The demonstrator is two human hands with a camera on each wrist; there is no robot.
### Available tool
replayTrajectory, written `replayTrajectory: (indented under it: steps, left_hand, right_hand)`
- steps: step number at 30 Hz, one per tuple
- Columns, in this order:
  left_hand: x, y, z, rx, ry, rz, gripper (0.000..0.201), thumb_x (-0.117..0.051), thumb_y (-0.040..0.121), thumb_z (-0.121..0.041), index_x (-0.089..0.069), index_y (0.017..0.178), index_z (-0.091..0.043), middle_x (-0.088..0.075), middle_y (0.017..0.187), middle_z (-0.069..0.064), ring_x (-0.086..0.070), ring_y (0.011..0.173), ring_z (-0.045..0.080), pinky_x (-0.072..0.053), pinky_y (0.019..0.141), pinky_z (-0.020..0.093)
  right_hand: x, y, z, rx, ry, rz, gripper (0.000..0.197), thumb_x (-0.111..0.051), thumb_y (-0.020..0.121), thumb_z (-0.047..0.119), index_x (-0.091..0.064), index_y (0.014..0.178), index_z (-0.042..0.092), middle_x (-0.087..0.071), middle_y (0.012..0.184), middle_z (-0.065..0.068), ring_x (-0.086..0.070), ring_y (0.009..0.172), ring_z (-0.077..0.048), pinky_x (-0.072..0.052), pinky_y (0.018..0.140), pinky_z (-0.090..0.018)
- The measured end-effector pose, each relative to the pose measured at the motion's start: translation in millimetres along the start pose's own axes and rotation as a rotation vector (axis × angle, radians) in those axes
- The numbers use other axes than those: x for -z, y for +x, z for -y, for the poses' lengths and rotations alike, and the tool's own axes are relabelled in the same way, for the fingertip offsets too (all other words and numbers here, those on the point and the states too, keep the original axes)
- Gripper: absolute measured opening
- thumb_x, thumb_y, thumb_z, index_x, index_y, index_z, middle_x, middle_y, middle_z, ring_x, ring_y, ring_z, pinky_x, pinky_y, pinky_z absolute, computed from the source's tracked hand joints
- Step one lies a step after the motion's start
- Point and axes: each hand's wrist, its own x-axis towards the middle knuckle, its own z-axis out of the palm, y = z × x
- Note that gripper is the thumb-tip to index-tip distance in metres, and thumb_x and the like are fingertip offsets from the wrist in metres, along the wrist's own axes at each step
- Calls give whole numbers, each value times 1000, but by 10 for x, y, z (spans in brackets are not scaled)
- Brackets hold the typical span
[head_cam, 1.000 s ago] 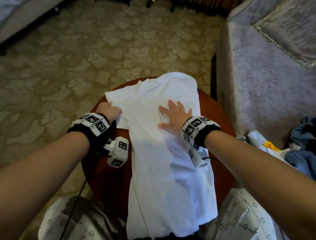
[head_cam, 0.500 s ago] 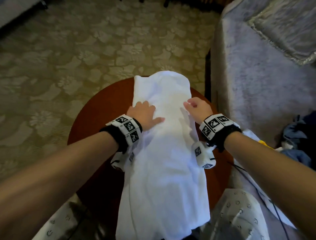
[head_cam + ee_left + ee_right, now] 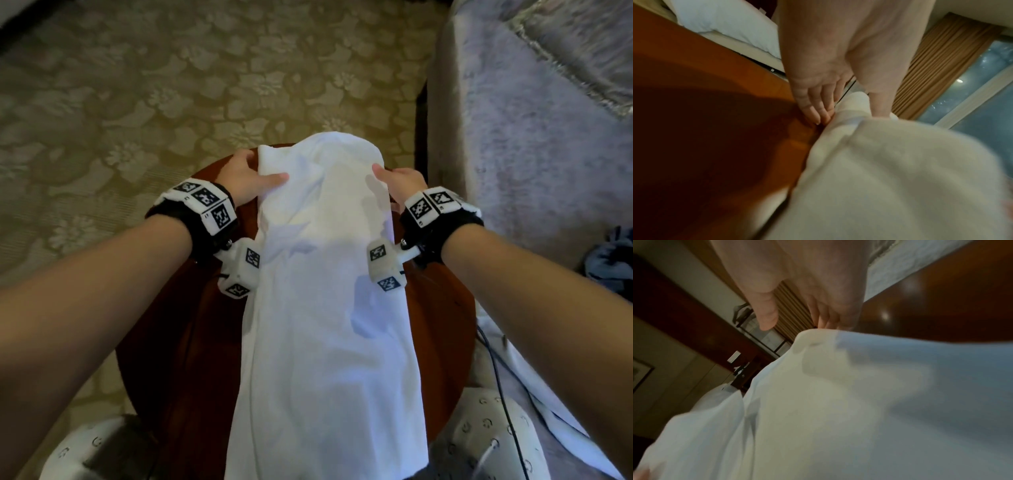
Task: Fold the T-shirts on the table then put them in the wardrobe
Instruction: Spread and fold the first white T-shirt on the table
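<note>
A white T-shirt (image 3: 329, 308) lies as a long narrow strip across the round red-brown table (image 3: 164, 342), its near end hanging over the front rim. My left hand (image 3: 246, 178) is at the shirt's far left edge, thumb on top and fingers slid beneath. The left wrist view shows those fingers (image 3: 813, 110) going under the T-shirt (image 3: 879, 162) on the table (image 3: 705, 113). My right hand (image 3: 400, 181) is at the far right edge. In the right wrist view its fingers (image 3: 828, 321) hook under the raised T-shirt (image 3: 838, 402), with the thumb just above.
A grey-covered bed (image 3: 531, 154) stands close to the table's right side, with blue clothes (image 3: 609, 260) on it. Patterned carpet (image 3: 171, 85) spreads to the left and beyond. My knees (image 3: 486, 438) are at the front rim, and a black cable (image 3: 496, 377) runs past them.
The left side of the shirt has been folded over the middle, which makes a narrow strip. Both hands have moved from the shirt's chest to its far edges and taken hold.
</note>
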Motion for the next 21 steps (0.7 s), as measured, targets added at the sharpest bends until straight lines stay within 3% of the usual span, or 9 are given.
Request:
replayTrajectory:
  steps: [2,3,5,8,11,13,16,18,21]
  left_hand:
    - [-27,18,-82,-20,-12,48,69,-81,67,-45,-60,122,-12,-65,116,2,-62,104,18,-50,92,33]
    - [-41,40,-115,-8,-43,46,53,-79,74,-33,-63,119,-9,-65,115,3,-61,104,18,-49,89,31]
    - [-66,124,-130,36,-95,28,42,-75,80,-18,-63,118,-5,-63,117,4,-59,106,19,-47,85,30]
    - [-61,201,-143,95,-174,28,39,-69,84,-8,-59,122,-4,-61,122,8,-58,104,20,-45,79,28]
    - [-20,235,-196,55,-280,21,38,-64,85,0,-59,123,-6,-63,119,8,-60,101,19,-46,70,25]
    - [22,222,-254,-23,-337,-3,43,-64,83,4,-59,124,-8,-63,118,7,-61,105,19,-47,75,25]
    - [112,142,-334,-195,-365,11,48,-66,80,6,-58,125,-9,-63,118,4,-61,103,15,-51,83,25]
    - [188,31,-365,-356,-312,28,43,-70,78,3,-59,117,-10,-64,110,1,-62,98,6,-51,84,22]
    - [286,-296,-317,-675,-113,49,24,-72,76,-12,-52,86,-21,-55,84,-8,-51,70,-15,-40,66,7]
  right_hand:
    - [-10,90,48,-82,-30,36,47,-68,78,54,-59,98,13,-57,81,-6,-57,75,-27,-50,68,-39]
    - [-10,125,67,-96,-82,54,48,-67,78,56,-58,93,12,-57,80,-7,-57,73,-27,-49,67,-38]
    - [-15,194,100,-64,-178,73,43,-62,85,50,-59,101,10,-62,96,-9,-60,89,-29,-50,83,-37]
    - [-37,270,162,27,-208,149,39,-53,95,26,-54,128,7,-55,132,-11,-51,122,-28,-44,90,-29]
    - [-31,271,265,95,-195,63,35,-50,95,15,-55,128,7,-57,127,-10,-52,121,-24,-39,97,-26]
    - [3,274,309,117,-49,56,33,-53,91,9,-59,124,8,-60,113,-8,-57,110,-24,-44,99,-31]
    - [112,185,343,147,182,61,25,-51,84,1,-67,96,15,-66,105,-13,-62,103,-29,-49,96,-41]
    - [202,35,339,220,333,120,26,-47,86,-5,-64,90,15,-67,92,-9,-64,85,-22,-53,80,-30]
    - [314,-252,147,410,443,162,28,-45,87,-13,-60,88,11,-65,62,11,-59,56,-2,-46,55,-16]
